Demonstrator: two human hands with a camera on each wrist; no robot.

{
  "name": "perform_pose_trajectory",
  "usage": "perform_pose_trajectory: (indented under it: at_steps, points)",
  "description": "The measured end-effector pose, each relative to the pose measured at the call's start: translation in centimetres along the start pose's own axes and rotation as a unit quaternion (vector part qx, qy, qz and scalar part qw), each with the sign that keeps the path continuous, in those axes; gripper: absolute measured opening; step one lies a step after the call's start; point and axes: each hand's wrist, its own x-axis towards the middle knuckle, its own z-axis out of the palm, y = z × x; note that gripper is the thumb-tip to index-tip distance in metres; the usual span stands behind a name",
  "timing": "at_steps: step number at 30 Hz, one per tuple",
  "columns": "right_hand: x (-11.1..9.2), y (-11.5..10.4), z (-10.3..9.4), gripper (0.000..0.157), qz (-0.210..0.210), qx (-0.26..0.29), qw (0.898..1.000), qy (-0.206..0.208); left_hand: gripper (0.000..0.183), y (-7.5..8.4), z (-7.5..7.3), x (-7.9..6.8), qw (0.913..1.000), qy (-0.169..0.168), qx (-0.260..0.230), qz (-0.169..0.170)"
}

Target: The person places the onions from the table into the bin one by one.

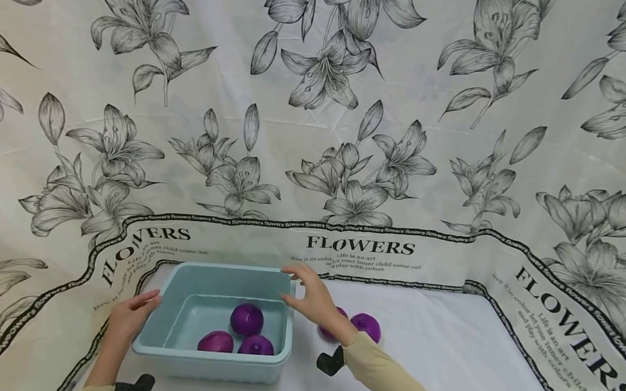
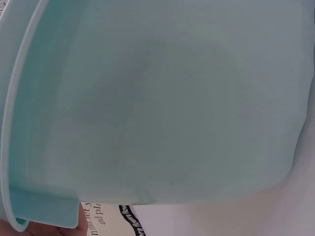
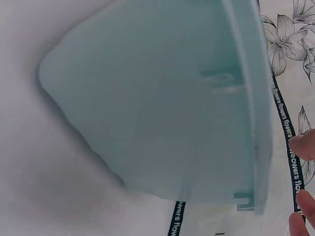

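Observation:
A pale blue-green plastic bin point(image 1: 211, 366) stands on the white cloth, with three shiny, round purple things point(image 1: 247, 319) like red onions inside it. My left hand point(image 1: 126, 321) holds the bin's left rim; in the left wrist view its fingers point(image 2: 54, 229) show behind the lip at the rim's corner. Over at the right rim, my right hand point(image 1: 312, 297) has its thumb and fingers spread. In the right wrist view those fingertips point(image 3: 302, 145) stand apart from the rim. Beyond the right wrist, two more purple round things point(image 1: 366, 327) lie on the cloth, one partly hidden.
White cloth point(image 1: 432, 352) covers the table to the right of the bin. A flower-printed curtain point(image 1: 314, 177) rises behind and along both sides. Black wrist mounts point(image 1: 331, 361) sit at both sleeves.

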Motion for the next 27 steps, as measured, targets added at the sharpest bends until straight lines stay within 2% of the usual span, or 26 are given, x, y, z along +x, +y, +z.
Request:
perform_pose_trajectory:
  at_steps: [4, 7, 14, 19, 27]
  points:
    - [-2.0, 0.7, 0.1, 0.055, 0.026, -0.012, 0.999, 0.033, 0.054, 0.0, 0.7, -0.1, 0.9999, 0.006, 0.007, 0.008]
    - [-3.4, 1.1, 0.1, 0.056, 0.048, 0.006, 0.997, 0.064, 0.053, -0.1, 0.9, -0.1, 0.9998, 0.01, 0.013, 0.01]
    - [-5.5, 1.9, -0.2, 0.055, 0.07, 0.032, 0.989, 0.123, 0.056, -0.4, 0.3, 0.0, 0.9997, 0.016, 0.021, -0.003]
    - [-6.6, 2.9, -0.6, 0.057, 0.082, 0.025, 0.986, 0.14, 0.059, -0.3, 0.0, 0.0, 0.9998, 0.008, 0.02, -0.005]
    - [-8.6, 4.5, -0.9, 0.058, 0.14, 0.018, 0.979, 0.143, 0.057, -0.2, 0.1, -0.2, 0.9998, 0.018, 0.01, 0.0]
